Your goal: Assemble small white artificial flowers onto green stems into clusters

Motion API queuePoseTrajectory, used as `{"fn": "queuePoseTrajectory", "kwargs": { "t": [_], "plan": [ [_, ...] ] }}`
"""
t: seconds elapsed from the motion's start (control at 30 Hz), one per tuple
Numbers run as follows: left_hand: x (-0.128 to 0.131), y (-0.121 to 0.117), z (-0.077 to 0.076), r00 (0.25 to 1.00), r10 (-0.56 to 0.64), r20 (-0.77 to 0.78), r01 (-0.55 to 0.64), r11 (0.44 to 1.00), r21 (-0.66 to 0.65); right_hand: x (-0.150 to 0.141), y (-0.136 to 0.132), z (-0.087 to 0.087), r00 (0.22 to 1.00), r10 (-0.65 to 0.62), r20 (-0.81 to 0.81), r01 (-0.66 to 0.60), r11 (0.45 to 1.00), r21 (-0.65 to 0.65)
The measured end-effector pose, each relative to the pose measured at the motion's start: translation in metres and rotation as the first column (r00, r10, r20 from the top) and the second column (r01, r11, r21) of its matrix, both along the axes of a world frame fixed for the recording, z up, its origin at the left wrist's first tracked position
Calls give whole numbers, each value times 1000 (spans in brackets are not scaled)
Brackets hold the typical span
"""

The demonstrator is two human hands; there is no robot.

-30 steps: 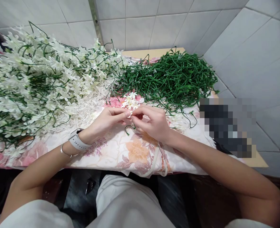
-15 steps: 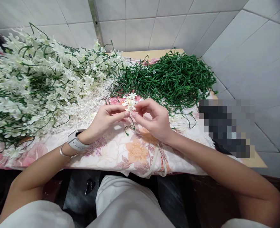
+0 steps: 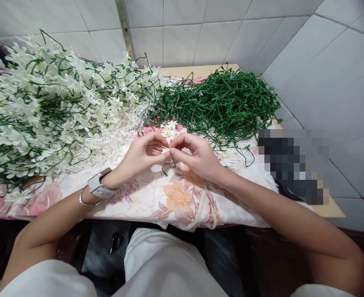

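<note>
Over the middle of the cloth, the fingertips of both my hands meet. My left hand point(image 3: 144, 156) is pinched closed at a white artificial flower point(image 3: 170, 131); a small white bit shows by its thumb. From the right, my right hand point(image 3: 198, 157) pinches at the same spot, thumb and forefinger together. White blossoms stick out just beyond the fingertips, and a curled green stem point(image 3: 168, 166) hangs below them. The exact grip point is hidden between the fingers.
A large heap of white artificial flowers point(image 3: 76, 95) on green stems fills the left side. Thin white pieces point(image 3: 107, 144) lie along its front. Bare green stems point(image 3: 228, 103) are piled at the back right. A blurred dark object point(image 3: 287, 161) lies right, on the floral cloth's point(image 3: 178, 198) far side.
My fingertips have drawn closer together around the flower. The right hand's raised fingers have come down and left. The heaps have stayed put.
</note>
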State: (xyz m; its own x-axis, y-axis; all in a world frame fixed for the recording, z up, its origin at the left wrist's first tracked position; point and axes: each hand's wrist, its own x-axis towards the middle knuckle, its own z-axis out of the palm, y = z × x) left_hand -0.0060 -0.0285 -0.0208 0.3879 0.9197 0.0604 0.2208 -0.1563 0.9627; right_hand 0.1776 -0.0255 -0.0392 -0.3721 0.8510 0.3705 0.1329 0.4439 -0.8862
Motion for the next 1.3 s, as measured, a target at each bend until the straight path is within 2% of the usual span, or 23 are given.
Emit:
{"fn": "queuePoseTrajectory", "kwargs": {
  "t": [0.03, 0.1, 0.23, 0.33, 0.4, 0.47, 0.53, 0.63, 0.7, 0.77, 0.83, 0.93, 1.1, 1.2, 1.3],
  "plan": [
    [0, 1, 0, 999, 12, 53, -10, 999, -47, 0, 0, 0, 999, 5, -40, -8, 998, -59],
    [1, 1, -1, 994, 32, 104, -19, 992, -122, 0, -1, 1, 998, -12, -65, 6, 995, -98],
    [2, 0, 0, 990, 44, 137, -16, 980, -198, -2, -5, 3, 998, -68, -4, 68, 998, -19],
    [1, -1, 4, 988, 50, 149, -17, 977, -213, -3, -6, 2, 995, -96, -32, 96, 995, 11],
    [-1, 1, 6, 984, 106, 142, -76, 977, -200, -1, -3, 3, 988, -146, -45, 147, 989, 25],
    [-3, 5, 7, 973, 189, 131, -163, 969, -184, 5, 4, 6, 986, -166, 29, 165, 985, 40],
    [-5, 10, 6, 959, 258, 115, -235, 955, -180, 13, 12, 11, 966, -110, 236, 103, 994, 44],
    [-8, 15, 3, 955, 281, 92, -260, 946, -192, 22, 20, 17, 840, 84, 537, -86, 996, -22],
    [-9, 16, 1, 956, 277, 96, -254, 946, -199, 23, 21, 18, 804, 206, 558, -201, 977, -71],
    [-9, 16, 0, 954, 280, 109, -254, 945, -205, 20, 19, 15, 823, 261, 505, -252, 964, -87],
    [-9, 16, 0, 951, 283, 123, -254, 945, -207, 17, 17, 12, 854, 235, 464, -225, 971, -77],
    [-10, 17, 0, 953, 284, 109, -259, 945, -200, 15, 16, 10, 862, 148, 484, -150, 988, -35],
    [-11, 19, 0, 961, 273, 55, -260, 950, -172, 16, 17, 9, 865, -57, 499, -7, 992, 126],
    [-13, 20, 1, 960, 272, 71, -258, 952, -164, 13, 17, 1, 896, -63, 439, -39, 975, 220],
    [-14, 21, 1, 962, 258, 90, -242, 958, -153, 6, 16, -11, 902, -51, 428, -110, 932, 345]
  ]
}}
